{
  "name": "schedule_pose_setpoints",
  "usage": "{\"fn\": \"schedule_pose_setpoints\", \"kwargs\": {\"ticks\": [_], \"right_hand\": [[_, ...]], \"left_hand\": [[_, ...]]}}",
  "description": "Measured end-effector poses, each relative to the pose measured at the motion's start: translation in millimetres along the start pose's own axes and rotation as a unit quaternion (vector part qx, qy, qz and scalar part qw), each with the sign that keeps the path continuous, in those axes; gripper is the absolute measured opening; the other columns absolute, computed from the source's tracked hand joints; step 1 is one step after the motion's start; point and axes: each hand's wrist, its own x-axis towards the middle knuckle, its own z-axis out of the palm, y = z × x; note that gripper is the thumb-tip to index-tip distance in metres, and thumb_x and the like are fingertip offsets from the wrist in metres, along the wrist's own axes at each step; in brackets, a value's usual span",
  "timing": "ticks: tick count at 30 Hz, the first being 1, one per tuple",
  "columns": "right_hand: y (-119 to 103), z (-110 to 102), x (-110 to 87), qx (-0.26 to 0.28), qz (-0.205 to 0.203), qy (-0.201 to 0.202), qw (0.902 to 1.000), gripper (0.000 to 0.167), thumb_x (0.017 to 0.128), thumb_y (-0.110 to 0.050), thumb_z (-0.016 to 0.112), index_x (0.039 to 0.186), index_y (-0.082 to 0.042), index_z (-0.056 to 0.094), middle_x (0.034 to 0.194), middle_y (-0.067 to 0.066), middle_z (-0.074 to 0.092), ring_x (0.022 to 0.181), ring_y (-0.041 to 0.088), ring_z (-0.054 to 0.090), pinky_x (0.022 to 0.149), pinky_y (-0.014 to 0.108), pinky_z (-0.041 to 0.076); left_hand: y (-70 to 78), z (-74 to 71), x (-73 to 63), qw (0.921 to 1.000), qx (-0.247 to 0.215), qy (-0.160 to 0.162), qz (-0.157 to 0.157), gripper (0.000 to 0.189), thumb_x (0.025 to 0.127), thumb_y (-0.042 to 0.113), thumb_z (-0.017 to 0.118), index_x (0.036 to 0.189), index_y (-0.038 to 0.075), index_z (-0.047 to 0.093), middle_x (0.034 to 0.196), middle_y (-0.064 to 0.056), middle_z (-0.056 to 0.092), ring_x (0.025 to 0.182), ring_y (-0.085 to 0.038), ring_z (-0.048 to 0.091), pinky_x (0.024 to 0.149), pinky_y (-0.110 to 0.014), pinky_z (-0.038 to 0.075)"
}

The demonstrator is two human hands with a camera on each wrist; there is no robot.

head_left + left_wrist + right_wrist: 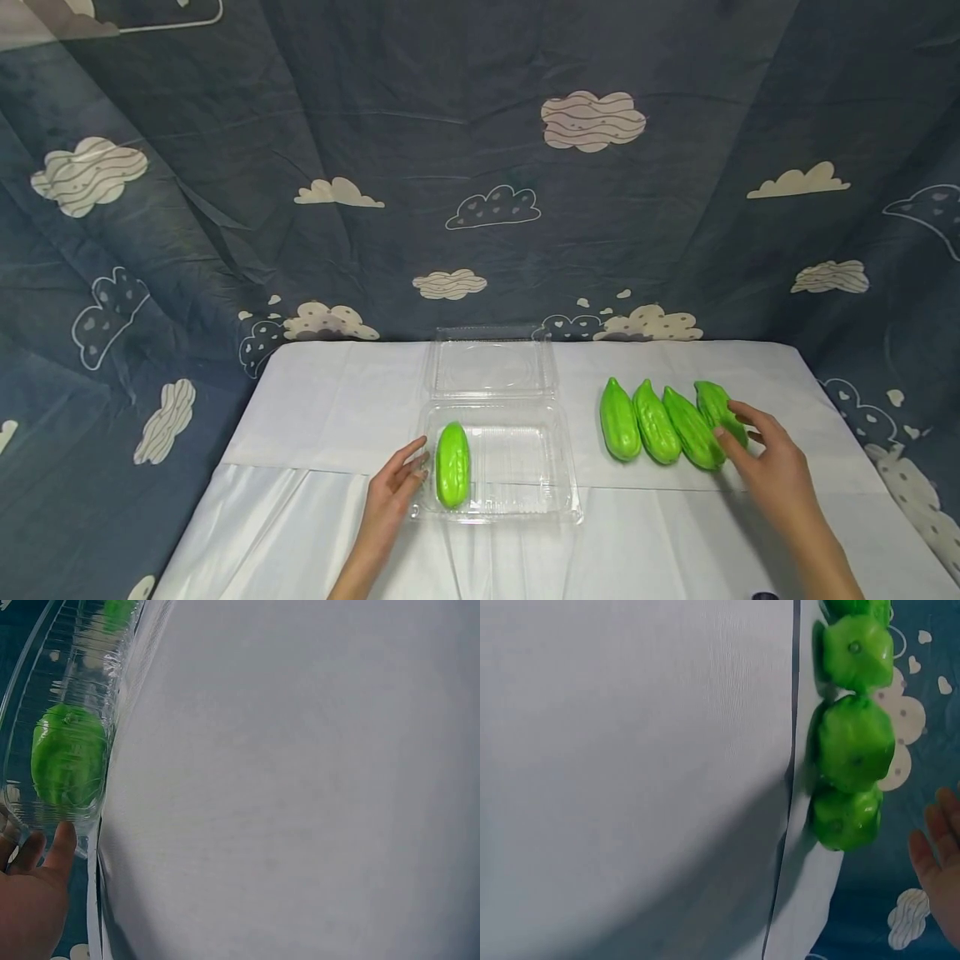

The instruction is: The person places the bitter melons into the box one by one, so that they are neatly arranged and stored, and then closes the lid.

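Note:
A clear plastic clamshell container (517,467) lies with its lid (491,368) raised at the back. Inside its left end is one green, bumpy, bitter-melon-like vegetable (452,465), also visible through the wall in the left wrist view. My left hand (393,492) has its fingertips right at the container's left edge, fingers fairly straight. To the right, several similar green vegetables (657,422) lie side by side in a row, tips pointing away. My right hand (776,467) hovers at the rightmost vegetable (712,402), thumb and fingers spread; the right wrist view shows the fingers (932,825) apart from the row.
A white cloth (322,417) covers the table. Behind and at both sides hangs a dark blue curtain (420,125) printed with clouds. A small dark round object (765,596) shows at the bottom edge, near the right forearm.

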Motion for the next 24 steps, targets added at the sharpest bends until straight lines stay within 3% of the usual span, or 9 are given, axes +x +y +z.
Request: {"fn": "schedule_pose_setpoints", "kwargs": {"ticks": [8, 15, 24], "right_hand": [[15, -1, 16.8, 0.008, 0.023, -0.029, 0.9993, 0.062, 0.101, -0.032, 0.055, 0.150, -0.001, 0.033, 0.147, 0.032, 0.033, 0.125, 0.057, 0.037, 0.095, 0.070, 0.035], [26, 2, 23.1, 0.013, 0.057, -0.056, 0.9967, 0.070, 0.101, -0.038, 0.054, 0.153, -0.001, 0.027, 0.151, 0.035, 0.024, 0.124, 0.064, 0.033, 0.090, 0.074, 0.036], [39, 8, 34.5, -0.008, 0.099, -0.074, 0.9923, 0.079, 0.100, -0.046, 0.050, 0.153, 0.004, 0.020, 0.143, 0.042, 0.030, 0.125, 0.062, 0.034, 0.094, 0.071, 0.036]], "left_hand": [[0.7, 0.1, 0.3, 1.0000, 0.006, 0.003, -0.004, 0.047, 0.092, -0.002, 0.057, 0.138, 0.005, 0.054, 0.142, -0.015, 0.052, 0.126, -0.032, 0.054, 0.100, -0.026, 0.045], [0.6, 0.6, 0.7, 1.0000, -0.001, 0.003, 0.000, 0.047, 0.092, -0.004, 0.056, 0.138, 0.005, 0.055, 0.142, -0.013, 0.052, 0.125, -0.033, 0.054, 0.099, -0.026, 0.046], [0.7, 0.0, 0.4, 1.0000, 0.004, 0.000, 0.003, 0.046, 0.093, -0.003, 0.057, 0.138, 0.004, 0.054, 0.143, -0.014, 0.051, 0.126, -0.034, 0.053, 0.102, -0.030, 0.045]]}}
